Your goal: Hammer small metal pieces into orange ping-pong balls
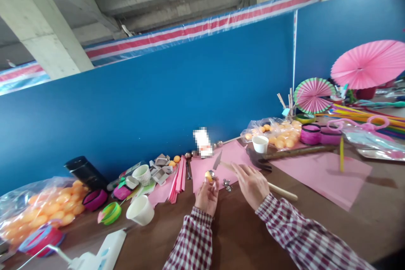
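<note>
My left hand [207,196] is raised over the brown table, fingers pinched round a small orange ball [209,175] with a shiny metal bit on it. My right hand [251,183] lies just to the right, fingers stretched flat over a wooden-handled tool [281,192] whose metal blade [217,160] rests on a pink paper sheet [202,168]. Small metal pieces [226,184] lie between the two hands. Both arms wear red-and-white checked sleeves.
A white cup [141,210] lies tipped at the left, beside tape rolls [110,213] and a bag of orange balls [41,209]. A hammer [284,154], another cup [260,144], a second bag of balls [278,135], pink paper fans [367,63] and a blue partition wall [158,105] stand behind.
</note>
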`<action>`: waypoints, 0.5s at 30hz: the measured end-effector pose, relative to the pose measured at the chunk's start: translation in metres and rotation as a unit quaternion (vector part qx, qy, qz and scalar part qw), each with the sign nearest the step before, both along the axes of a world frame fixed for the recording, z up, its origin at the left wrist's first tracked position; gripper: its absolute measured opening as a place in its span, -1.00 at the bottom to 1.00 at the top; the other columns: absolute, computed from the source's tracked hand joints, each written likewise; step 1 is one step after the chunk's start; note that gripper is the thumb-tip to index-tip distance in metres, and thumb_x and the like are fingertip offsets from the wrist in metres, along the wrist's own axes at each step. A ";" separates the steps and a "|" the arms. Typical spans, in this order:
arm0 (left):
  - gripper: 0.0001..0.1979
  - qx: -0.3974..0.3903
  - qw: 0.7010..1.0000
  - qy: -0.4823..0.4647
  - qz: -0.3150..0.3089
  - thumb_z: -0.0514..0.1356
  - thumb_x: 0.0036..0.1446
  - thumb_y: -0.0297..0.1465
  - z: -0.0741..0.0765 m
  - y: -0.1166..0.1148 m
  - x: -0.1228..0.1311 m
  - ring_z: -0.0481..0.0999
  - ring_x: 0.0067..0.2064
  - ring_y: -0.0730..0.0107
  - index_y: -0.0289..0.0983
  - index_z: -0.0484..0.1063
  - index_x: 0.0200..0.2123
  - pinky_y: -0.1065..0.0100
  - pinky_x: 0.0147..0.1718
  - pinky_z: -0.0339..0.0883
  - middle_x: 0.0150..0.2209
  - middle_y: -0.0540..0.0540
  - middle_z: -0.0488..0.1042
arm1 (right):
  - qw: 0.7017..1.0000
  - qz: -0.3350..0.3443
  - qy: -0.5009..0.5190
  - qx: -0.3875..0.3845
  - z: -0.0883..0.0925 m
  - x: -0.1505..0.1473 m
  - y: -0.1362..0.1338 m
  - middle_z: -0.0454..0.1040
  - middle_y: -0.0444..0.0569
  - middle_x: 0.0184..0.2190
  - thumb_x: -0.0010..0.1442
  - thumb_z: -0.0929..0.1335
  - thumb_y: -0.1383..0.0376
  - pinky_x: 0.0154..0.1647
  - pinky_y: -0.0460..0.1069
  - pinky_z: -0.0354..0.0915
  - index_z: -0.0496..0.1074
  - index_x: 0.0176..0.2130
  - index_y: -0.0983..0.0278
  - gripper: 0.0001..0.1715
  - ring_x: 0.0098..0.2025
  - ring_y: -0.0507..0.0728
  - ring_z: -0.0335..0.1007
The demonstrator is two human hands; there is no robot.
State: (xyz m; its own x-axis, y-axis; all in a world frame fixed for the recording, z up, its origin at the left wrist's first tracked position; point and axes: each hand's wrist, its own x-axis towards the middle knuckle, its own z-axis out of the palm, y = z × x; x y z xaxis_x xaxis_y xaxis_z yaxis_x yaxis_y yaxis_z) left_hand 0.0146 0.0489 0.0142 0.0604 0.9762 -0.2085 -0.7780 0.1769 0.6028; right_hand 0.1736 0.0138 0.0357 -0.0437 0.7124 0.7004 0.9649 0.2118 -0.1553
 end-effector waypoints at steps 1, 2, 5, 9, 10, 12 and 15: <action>-0.87 -0.002 1.000 0.002 -0.004 0.08 0.05 -0.51 0.000 0.000 0.000 0.51 -0.29 0.37 -0.43 0.40 -0.35 0.47 -0.32 0.42 -0.41 -0.18 0.48 | 1.000 -0.003 0.004 0.000 0.000 0.000 0.000 0.39 -0.03 -0.25 0.18 0.16 0.33 -0.24 -0.06 0.12 0.17 0.05 0.20 -0.58 -0.27 0.04 0.27; -0.86 -0.002 1.000 0.001 -0.007 0.08 0.05 -0.50 0.000 0.000 0.001 0.50 -0.29 0.37 -0.43 0.40 -0.33 0.47 -0.33 0.42 -0.39 -0.19 0.48 | 1.000 0.000 0.004 -0.002 0.001 0.000 0.000 0.40 -0.03 -0.25 0.18 0.16 0.33 -0.24 -0.06 0.12 0.18 0.05 0.20 -0.59 -0.27 0.04 0.27; -0.85 0.001 1.000 -0.009 -0.011 0.08 0.06 -0.50 0.000 0.000 0.001 0.49 -0.25 0.38 -0.43 0.39 -0.31 0.46 -0.30 0.41 -0.34 -0.21 0.47 | 1.000 0.024 -0.017 -0.007 0.002 0.000 -0.001 0.40 -0.04 -0.27 0.17 0.16 0.35 -0.27 -0.06 0.12 0.19 0.04 0.19 -0.58 -0.29 0.04 0.27; -0.86 0.005 1.000 -0.017 -0.016 0.07 0.06 -0.51 -0.001 0.000 0.000 0.48 -0.21 0.36 -0.40 0.38 -0.30 0.45 -0.26 0.40 -0.27 -0.22 0.46 | 1.000 0.011 -0.015 0.016 0.002 0.000 -0.002 0.40 -0.02 -0.26 0.17 0.16 0.36 -0.24 -0.06 0.11 0.19 0.04 0.21 -0.58 -0.28 0.04 0.27; -0.85 0.003 1.000 -0.018 -0.018 0.07 0.06 -0.50 -0.001 0.000 -0.001 0.47 -0.20 0.36 -0.40 0.38 -0.29 0.45 -0.27 0.40 -0.26 -0.23 0.46 | 1.000 0.003 -0.013 0.019 0.002 0.000 -0.002 0.40 -0.02 -0.25 0.17 0.15 0.36 -0.24 -0.06 0.11 0.19 0.04 0.21 -0.58 -0.28 0.04 0.27; -0.84 -0.006 1.000 -0.015 -0.024 0.07 0.06 -0.49 -0.001 -0.001 -0.001 0.48 -0.21 0.36 -0.41 0.38 -0.29 0.45 -0.28 0.40 -0.25 -0.24 0.46 | 1.000 0.000 -0.018 0.014 0.002 0.000 -0.002 0.40 -0.03 -0.26 0.17 0.16 0.36 -0.24 -0.06 0.11 0.18 0.05 0.19 -0.57 -0.28 0.04 0.27; -0.84 -0.015 0.999 -0.009 -0.036 0.08 0.06 -0.46 0.001 -0.002 -0.001 0.48 -0.24 0.37 -0.42 0.38 -0.31 0.45 -0.29 0.40 -0.26 -0.25 0.46 | 0.999 0.016 -0.036 -0.001 0.003 0.000 -0.002 0.40 -0.06 -0.28 0.15 0.18 0.38 -0.27 -0.06 0.11 0.14 0.07 0.16 -0.53 -0.29 0.04 0.27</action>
